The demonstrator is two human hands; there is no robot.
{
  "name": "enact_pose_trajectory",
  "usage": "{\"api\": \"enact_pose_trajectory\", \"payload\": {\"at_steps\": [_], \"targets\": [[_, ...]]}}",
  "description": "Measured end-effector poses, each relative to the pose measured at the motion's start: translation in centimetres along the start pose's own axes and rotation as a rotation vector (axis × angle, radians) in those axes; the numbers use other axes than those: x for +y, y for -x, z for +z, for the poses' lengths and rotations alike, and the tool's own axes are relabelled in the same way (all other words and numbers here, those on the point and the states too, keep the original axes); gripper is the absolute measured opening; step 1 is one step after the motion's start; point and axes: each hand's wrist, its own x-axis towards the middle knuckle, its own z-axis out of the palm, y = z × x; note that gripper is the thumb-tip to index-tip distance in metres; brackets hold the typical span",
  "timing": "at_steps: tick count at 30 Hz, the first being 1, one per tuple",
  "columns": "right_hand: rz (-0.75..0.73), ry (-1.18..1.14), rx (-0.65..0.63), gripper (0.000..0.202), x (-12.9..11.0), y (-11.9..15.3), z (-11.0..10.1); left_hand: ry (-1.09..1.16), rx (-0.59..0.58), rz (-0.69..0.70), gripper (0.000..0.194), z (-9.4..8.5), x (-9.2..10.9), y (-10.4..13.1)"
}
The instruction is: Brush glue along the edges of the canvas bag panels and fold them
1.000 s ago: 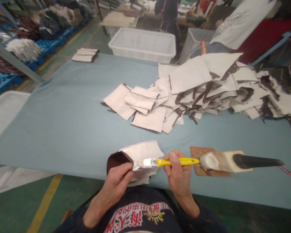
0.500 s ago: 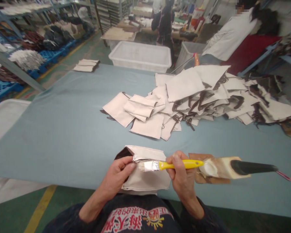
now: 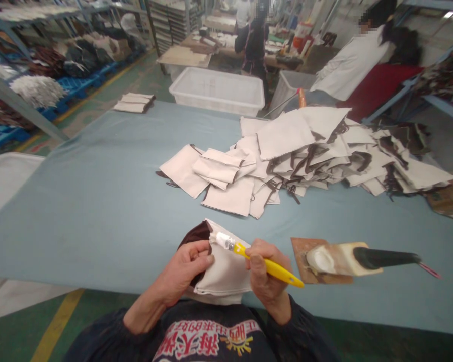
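My left hand pinches the edge of a cream fabric piece with dark brown lining, at the table's near edge. In my right hand is a paintbrush with a yellow handle and a metal ferrule. Its pale bristles touch the piece's upper edge, just above my left fingertips. To the right lies a brown board bearing a pale, stained container with white stuff in its mouth and a black handle. The fabric's underside is hidden.
A large pile of similar cream pieces covers the right back of the blue-grey table. A small stack lies at the far left corner. Beyond are a white bin, blue pallets, and other people, one in a white jacket.
My right hand has tilted the brush, swinging its bristles up and left to the fabric's upper edge, its handle end downward. The fabric's raised flap has shifted. My left hand keeps its hold.
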Motion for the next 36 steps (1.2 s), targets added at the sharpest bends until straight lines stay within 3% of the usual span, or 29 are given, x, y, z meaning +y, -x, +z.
{"api": "enact_pose_trajectory", "payload": {"at_steps": [4,10,15,20,22,27,32,36], "targets": [[-0.169,-0.106,0.083,0.019,-1.4,-0.2,-0.7,0.05,-0.007,-0.011,0.038,-0.3,-0.3,0.0],[-0.32,0.084,-0.185,0.026,-2.6,-0.8,-1.5,0.061,-0.03,-0.012,0.038,-0.2,-0.2,0.4],[-0.259,0.048,-0.063,0.03,-2.5,-0.5,-2.0,0.083,-0.021,-0.029,0.036,-0.1,-0.3,0.8],[-0.378,0.097,-0.194,0.028,-3.2,-0.1,-2.3,0.106,-0.047,-0.025,0.037,0.1,-0.3,1.2],[-0.409,0.147,-0.185,0.032,-3.3,-0.5,-1.8,0.118,-0.034,-0.022,0.036,0.3,-0.2,1.3],[-0.387,0.08,-0.077,0.021,-2.3,-0.9,-0.3,0.102,-0.028,-0.028,0.038,0.6,-0.1,1.7],[-0.263,0.302,-0.168,0.018,-0.9,-0.5,0.9,0.096,-0.031,-0.018,0.036,0.8,-0.1,1.6],[-0.176,0.3,-0.116,0.022,-0.4,-0.9,1.1,-0.003,-0.025,-0.013,0.041,-0.6,-0.4,1.4]]}}
